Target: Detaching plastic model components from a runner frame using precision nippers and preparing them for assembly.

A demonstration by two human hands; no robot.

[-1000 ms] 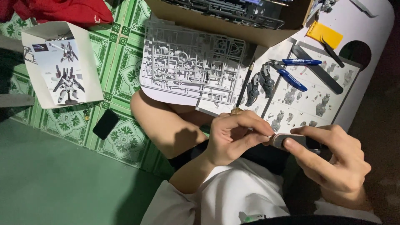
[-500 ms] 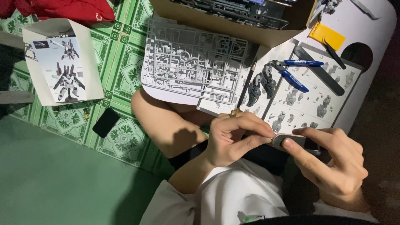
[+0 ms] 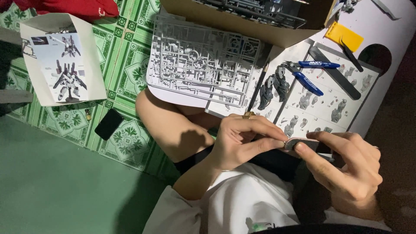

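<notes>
My left hand [image 3: 245,141] pinches a tiny model part with thumb and fingertips, pressed against the end of a flat grey sanding stick [image 3: 303,143]. My right hand [image 3: 346,167] grips that stick from the right, thumb on top. Both hands hover over my lap and bent knee. Above the hands lies an open instruction sheet [image 3: 320,102] printed with part diagrams. On it rest blue-handled nippers [image 3: 305,73], a dark half-built model figure [image 3: 273,84] and a thin brush [image 3: 258,84]. A grey plastic parts frame [image 3: 199,63] lies to the left of the sheet.
A white box flap with robot pictures [image 3: 63,65] stands at left on the green patterned floor [image 3: 125,47]. A black phone [image 3: 108,124] lies near my knee. A cardboard box [image 3: 242,19] holds more frames at the top. A yellow tool [image 3: 344,37] and red cloth [image 3: 73,6] lie farther off.
Both hands stay together on the part and the stick, with only slight shifts of the fingers.
</notes>
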